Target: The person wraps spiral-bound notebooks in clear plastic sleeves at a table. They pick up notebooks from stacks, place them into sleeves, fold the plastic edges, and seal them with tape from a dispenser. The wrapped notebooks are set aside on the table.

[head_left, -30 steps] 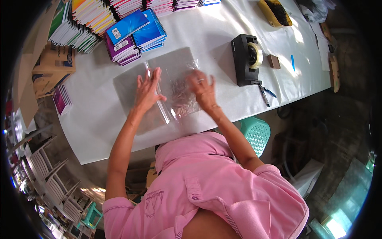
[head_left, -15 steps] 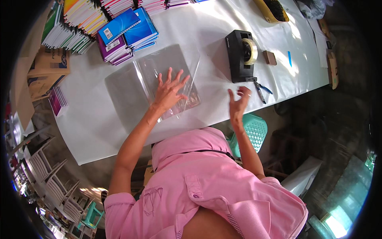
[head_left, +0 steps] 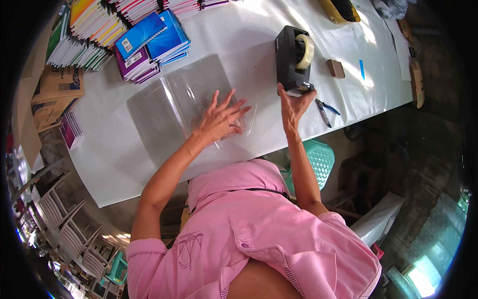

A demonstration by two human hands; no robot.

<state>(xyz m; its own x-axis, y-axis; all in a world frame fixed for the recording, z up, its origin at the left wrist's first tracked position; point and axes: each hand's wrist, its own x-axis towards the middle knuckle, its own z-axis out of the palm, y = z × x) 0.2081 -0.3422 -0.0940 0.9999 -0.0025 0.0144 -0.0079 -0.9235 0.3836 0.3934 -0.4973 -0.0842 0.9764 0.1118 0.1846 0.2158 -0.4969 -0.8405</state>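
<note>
My left hand [head_left: 221,117] lies with fingers spread on a clear plastic book cover [head_left: 191,82], over its right part near the lower edge. The cover is opened out flat on the table, with a crease running down it. My right hand [head_left: 295,104] grips the near end of a black tape dispenser [head_left: 285,57], the thumb at its left side and the fingers at its right. A roll of clear tape [head_left: 306,51] sits in the dispenser. Pliers with blue handles [head_left: 326,110] lie just right of my right hand.
Stacks of spiral notebooks [head_left: 169,37] stand at the far left, beside a cardboard box [head_left: 57,94]. A small brown block [head_left: 336,69] and a blue strip [head_left: 362,70] lie to the right. A yellow container [head_left: 338,12] is at the back; a green stool [head_left: 318,162] stands by the table's near edge.
My right hand has moved up to the tape dispenser and taken hold of its near end. The dispenser has shifted slightly away. My left hand has slid a little right on the cover.
</note>
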